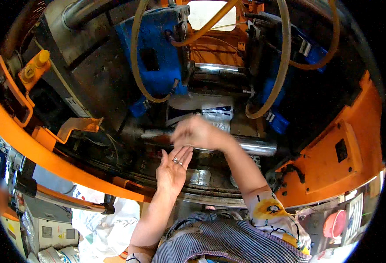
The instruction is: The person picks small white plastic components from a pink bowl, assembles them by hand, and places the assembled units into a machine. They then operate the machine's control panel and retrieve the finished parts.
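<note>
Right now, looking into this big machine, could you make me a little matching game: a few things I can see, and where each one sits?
Things:
1. left hand
2. right hand
3. yellow knob
4. pink tub

Places:
A. lower right corner
B. palm up, below the other hand
C. upper left, on the orange frame
D. over the shiny steel bar

Pairs: 1-B, 2-D, 3-C, 4-A

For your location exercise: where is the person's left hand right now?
In the head view, the left hand is just left of centre, palm open, under the right hand and before the shiny steel bar.
</note>
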`<state>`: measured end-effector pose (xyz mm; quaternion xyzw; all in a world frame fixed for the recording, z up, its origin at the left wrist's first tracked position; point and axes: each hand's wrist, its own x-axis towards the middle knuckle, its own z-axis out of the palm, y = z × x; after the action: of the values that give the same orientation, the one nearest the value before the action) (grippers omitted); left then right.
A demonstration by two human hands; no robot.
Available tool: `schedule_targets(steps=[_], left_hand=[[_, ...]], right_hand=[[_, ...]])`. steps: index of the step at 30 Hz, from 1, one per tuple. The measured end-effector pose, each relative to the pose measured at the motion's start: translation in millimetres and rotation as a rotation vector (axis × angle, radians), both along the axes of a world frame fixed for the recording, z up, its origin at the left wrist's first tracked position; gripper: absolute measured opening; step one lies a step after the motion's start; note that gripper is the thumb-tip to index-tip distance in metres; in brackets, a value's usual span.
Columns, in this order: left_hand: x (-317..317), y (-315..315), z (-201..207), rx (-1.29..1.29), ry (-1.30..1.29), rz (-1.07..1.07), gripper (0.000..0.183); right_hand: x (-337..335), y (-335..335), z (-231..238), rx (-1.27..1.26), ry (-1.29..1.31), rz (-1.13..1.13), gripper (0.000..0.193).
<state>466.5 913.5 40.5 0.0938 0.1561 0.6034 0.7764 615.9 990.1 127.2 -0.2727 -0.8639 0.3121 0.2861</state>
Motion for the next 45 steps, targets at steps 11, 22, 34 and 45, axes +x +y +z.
schedule_targets(steps=[11, 22, 34, 45], left_hand=[[16, 3, 0, -0.089, 0.020, -0.013, 0.037], [13, 11, 6, -0.072, 0.135, 0.088, 0.034], [14, -4, 1, -0.137, 0.384, 0.039, 0.041], [8, -4, -6, -0.151, 0.424, 0.068, 0.043]], right_hand=[[6, -33, -46, 0.126, -0.052, -0.082, 0.011], [1, -3, -28, 0.026, 0.039, 0.138, 0.010], [25, 237, 24, 0.328, 0.767, -1.122, 0.015], [20, 291, 29, 0.575, 0.864, -1.049, 0.020]])
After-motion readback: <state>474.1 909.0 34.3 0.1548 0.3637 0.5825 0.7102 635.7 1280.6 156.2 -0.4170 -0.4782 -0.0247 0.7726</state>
